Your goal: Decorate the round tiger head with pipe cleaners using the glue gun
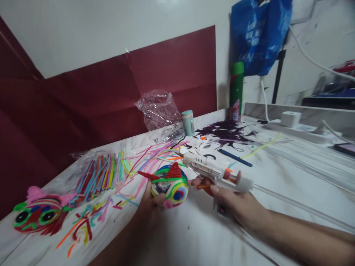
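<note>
My left hand [151, 199] is closed around a colourful fish-like craft figure [169, 186] wound with pipe cleaners. Red points stick up from its top and side, and a round blue, white and yellow eye faces the right. My right hand [230, 197] grips a white hot glue gun [210, 168] with an orange trigger. The gun's nozzle points left, above and a little behind the figure, and a clear glue stick [294, 212] runs out of its rear. Whether the nozzle touches anything I cannot tell.
A finished-looking pipe-cleaner figure [39, 214] lies at left, near cut pieces [85, 225] and a bundle of pipe cleaners [97, 173]. Behind stand a mint cup [188, 123] and a green spray can [236, 92]. Dark purple strands [226, 132], a blue stick [235, 157] and a power strip [305, 131] lie right.
</note>
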`<state>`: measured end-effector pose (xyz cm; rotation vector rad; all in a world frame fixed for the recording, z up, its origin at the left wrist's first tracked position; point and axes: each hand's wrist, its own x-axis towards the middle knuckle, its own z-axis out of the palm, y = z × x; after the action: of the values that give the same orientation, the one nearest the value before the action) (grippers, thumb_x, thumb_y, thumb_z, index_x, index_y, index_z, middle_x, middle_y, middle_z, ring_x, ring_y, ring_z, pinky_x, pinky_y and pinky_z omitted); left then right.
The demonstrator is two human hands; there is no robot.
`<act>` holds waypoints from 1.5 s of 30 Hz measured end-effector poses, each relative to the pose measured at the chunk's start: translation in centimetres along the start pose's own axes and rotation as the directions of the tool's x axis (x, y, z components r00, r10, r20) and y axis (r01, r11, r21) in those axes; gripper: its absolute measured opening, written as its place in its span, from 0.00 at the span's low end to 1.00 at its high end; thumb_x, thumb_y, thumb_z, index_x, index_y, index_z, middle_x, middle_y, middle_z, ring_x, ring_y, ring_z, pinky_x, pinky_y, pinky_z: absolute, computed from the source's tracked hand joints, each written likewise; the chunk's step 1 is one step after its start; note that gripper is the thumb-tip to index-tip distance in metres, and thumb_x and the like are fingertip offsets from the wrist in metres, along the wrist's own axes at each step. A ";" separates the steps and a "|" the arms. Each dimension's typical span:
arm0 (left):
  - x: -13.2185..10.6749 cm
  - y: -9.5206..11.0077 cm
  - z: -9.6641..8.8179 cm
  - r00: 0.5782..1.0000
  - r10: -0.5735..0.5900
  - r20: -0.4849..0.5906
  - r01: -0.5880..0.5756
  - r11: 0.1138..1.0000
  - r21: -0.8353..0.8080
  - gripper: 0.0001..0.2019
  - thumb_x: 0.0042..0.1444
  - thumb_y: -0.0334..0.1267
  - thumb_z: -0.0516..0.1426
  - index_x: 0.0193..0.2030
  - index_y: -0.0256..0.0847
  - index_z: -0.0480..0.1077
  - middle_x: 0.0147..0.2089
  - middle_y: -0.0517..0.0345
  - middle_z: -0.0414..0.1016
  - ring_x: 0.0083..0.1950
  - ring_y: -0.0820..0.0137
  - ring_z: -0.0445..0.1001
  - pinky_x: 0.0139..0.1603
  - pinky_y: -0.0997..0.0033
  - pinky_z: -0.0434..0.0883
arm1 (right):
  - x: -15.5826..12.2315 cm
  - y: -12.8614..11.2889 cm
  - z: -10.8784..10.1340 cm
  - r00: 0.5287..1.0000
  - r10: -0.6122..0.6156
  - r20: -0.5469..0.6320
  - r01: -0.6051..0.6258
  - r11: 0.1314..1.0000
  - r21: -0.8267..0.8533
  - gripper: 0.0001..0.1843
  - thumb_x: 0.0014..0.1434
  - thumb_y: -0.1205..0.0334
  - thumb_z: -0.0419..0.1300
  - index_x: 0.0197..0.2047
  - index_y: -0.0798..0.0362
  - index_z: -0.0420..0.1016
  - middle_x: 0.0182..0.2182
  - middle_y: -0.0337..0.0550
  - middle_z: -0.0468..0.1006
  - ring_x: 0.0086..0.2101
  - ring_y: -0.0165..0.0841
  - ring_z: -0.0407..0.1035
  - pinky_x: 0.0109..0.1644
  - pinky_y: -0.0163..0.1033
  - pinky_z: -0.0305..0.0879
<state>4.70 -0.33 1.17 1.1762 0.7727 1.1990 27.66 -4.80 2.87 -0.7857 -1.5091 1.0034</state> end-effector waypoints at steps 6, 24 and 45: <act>-0.9 0.6 1.2 0.994 0.064 0.091 -0.060 0.997 -0.040 0.40 0.41 0.37 0.66 0.62 0.42 0.57 0.47 0.46 0.78 0.47 0.54 0.78 0.47 0.55 0.74 | -0.2 -0.1 0.8 0.999 0.046 0.004 -0.046 0.999 0.010 0.22 0.58 0.43 0.55 0.43 0.49 0.79 0.44 0.48 0.81 0.48 0.43 0.72 0.58 0.49 0.64; 0.1 -0.3 -0.5 0.869 0.323 -0.374 -0.046 0.806 0.590 0.42 0.33 0.37 0.67 0.58 0.41 0.58 0.50 0.48 0.73 0.50 0.56 0.74 0.51 0.54 0.71 | -0.9 0.8 -0.6 0.994 0.096 -0.043 -0.100 0.989 -0.111 0.21 0.60 0.43 0.53 0.42 0.51 0.76 0.40 0.50 0.80 0.44 0.43 0.74 0.52 0.47 0.69; -0.1 -0.7 -0.3 0.896 0.411 -0.171 -0.042 0.461 0.887 0.44 0.35 0.38 0.67 0.61 0.38 0.55 0.57 0.43 0.63 0.61 0.50 0.63 0.61 0.47 0.61 | -1.9 0.6 1.2 0.980 0.162 0.120 -0.108 0.924 -0.367 0.11 0.55 0.55 0.57 0.35 0.52 0.77 0.28 0.42 0.80 0.29 0.37 0.74 0.31 0.36 0.71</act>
<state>4.56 -0.26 0.40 1.9784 1.6978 1.2878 26.81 -6.40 1.48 -1.1066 -1.8174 0.9123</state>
